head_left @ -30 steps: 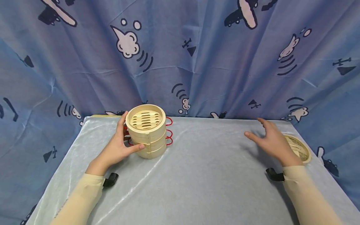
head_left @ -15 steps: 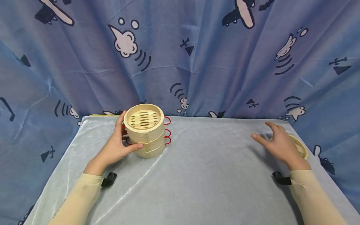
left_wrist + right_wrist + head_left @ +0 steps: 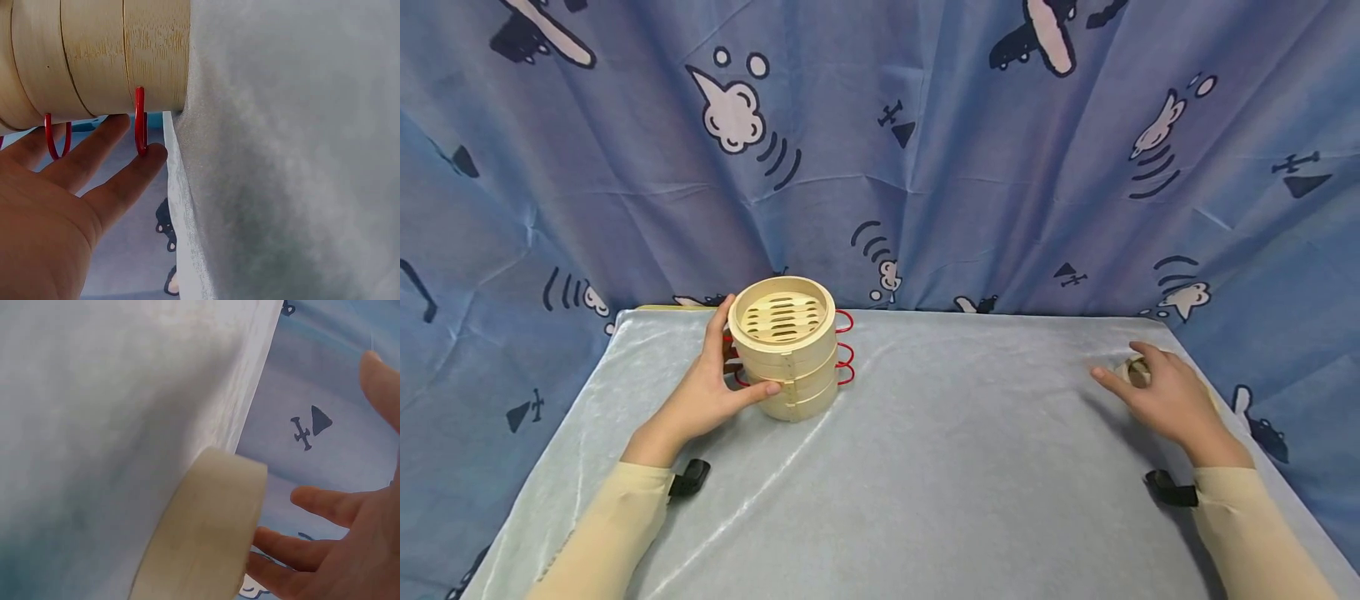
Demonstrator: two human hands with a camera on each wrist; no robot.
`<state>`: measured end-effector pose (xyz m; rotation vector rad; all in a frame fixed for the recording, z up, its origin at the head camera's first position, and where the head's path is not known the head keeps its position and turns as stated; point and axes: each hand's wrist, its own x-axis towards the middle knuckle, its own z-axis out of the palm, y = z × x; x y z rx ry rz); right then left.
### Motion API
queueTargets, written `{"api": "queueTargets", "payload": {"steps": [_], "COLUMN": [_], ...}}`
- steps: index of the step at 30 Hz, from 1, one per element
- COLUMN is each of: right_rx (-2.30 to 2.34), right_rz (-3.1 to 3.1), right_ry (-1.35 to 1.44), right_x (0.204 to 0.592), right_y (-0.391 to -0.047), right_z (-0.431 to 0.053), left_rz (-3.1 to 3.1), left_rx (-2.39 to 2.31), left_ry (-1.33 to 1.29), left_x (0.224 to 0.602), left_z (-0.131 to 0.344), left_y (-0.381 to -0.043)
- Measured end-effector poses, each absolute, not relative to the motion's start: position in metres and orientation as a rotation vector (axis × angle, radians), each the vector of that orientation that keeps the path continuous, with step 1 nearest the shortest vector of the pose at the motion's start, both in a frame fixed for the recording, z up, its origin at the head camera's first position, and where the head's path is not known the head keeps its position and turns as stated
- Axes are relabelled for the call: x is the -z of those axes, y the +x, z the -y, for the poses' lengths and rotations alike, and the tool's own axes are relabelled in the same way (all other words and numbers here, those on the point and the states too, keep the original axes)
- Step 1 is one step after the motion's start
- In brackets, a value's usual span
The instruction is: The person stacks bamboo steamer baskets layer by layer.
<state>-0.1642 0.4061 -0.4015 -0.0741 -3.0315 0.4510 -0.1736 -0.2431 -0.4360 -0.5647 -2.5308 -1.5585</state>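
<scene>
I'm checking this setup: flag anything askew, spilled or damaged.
Nothing stands out. The left hand holds the upright steamer stack, its tiers aligned; no spill shows on the grey cloth. The right hand partly hides the round bamboo piece, so damage there is unclear.

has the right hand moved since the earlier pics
Yes. Judged against the far right corner of the grey table, the right hand has moved rightward and slightly down the head view.

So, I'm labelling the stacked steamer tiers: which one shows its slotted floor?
The top tier of the stack at the left hand. Its slotted floor lies open to view; the tiers beneath are covered by those above.
</scene>
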Motion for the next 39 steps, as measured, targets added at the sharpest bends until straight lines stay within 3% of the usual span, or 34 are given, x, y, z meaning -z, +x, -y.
{"api": "queueTargets", "payload": {"steps": [39], "right_rx": [-0.59], "right_rz": [3.163], "right_ry": [-0.313], "right_x": [0.408], "right_y": [-0.141], "right_z": [-0.45], "left_rz": [2.522], "left_rx": [1.542], "left_ry": [-0.584], "left_x": [0.437], "left_z": [0.243], "left_y": [-0.173]}}
